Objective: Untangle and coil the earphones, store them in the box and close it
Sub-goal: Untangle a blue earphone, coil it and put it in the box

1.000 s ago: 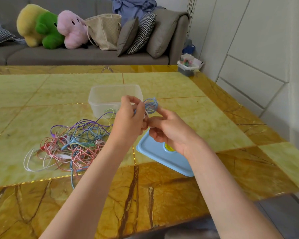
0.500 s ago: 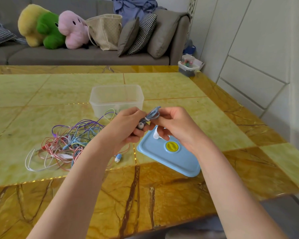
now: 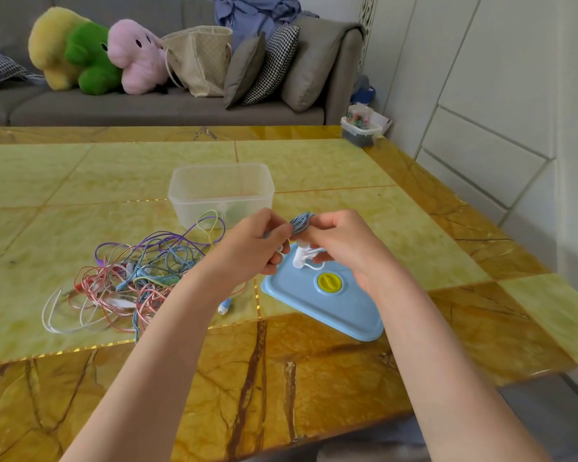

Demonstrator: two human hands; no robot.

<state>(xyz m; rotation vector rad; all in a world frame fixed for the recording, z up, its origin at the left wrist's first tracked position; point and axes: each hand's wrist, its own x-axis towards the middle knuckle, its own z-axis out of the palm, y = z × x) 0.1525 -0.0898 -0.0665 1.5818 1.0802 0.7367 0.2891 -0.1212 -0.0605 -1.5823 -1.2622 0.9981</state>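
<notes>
Both hands are held together above the counter (image 3: 314, 168). A small blue earphone coil (image 3: 300, 222) is pinched between the left hand (image 3: 252, 243) and the right hand (image 3: 339, 243), their curled fingertips meeting on it. White earbuds (image 3: 301, 258) hang below the right hand's fingers, just over the blue lid (image 3: 327, 305) that lies flat on the counter.

Compared with half a second ago, the hands are found in nearly the same place, the coil is bunched slightly higher between the fingertips, and the earbuds dangle lower toward the lid.

The coil's long axis is seen running roughly left to right, from one hand to the other.

Behind the hands the clear plastic box (image 3: 221, 195) stands open and upright. To the left, the tangled earphone cables (image 3: 137, 275) are spread loosely on the counter, with a blue plug (image 3: 224, 307) at their near edge.
</notes>
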